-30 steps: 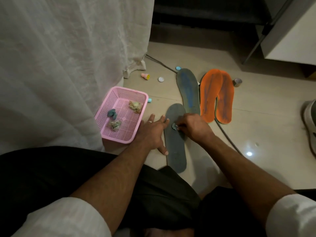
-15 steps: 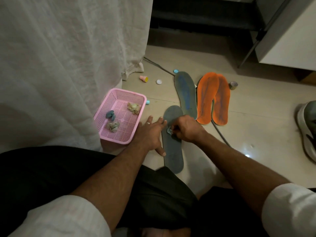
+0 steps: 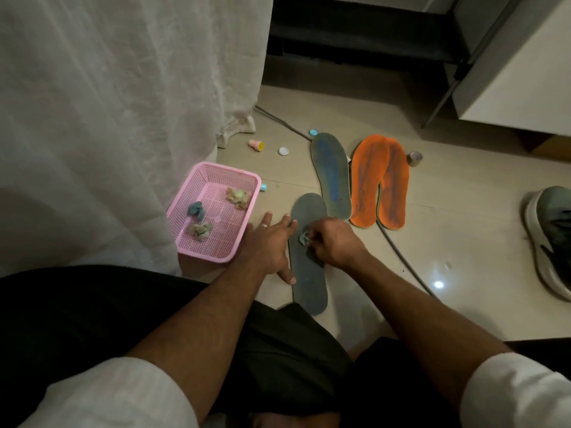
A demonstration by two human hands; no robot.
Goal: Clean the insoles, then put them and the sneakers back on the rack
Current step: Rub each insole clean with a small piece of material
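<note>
A small crumpled wad point(image 3: 304, 238), pale teal and seemingly damp tissue or cloth, is pinched between the curled fingers of the right hand point(image 3: 332, 242) and pressed onto the near grey insole point(image 3: 309, 279). That insole is laid flat on the floor tiles point(image 3: 463, 230) so that its broad upper face is exposed for rubbing. The left hand point(image 3: 265, 247) is spread with straight fingers just left of the pinch, its fingertips resting against the insole's edge, apparently to stop the thin, flexible piece from sliding.

Just beyond the pinch a second grey insole point(image 3: 330, 174), streaked with blue, is laid, and to its right the two orange insoles point(image 3: 380, 183), overlapping and smudged dark. Left of the spread hand a pink perforated plastic basket point(image 3: 244, 180) is kept within reach; three crumpled wads are held in it, probably spent. A sneaker point(image 3: 553, 236) is seen far right of the grip. No rack is visible.
</note>
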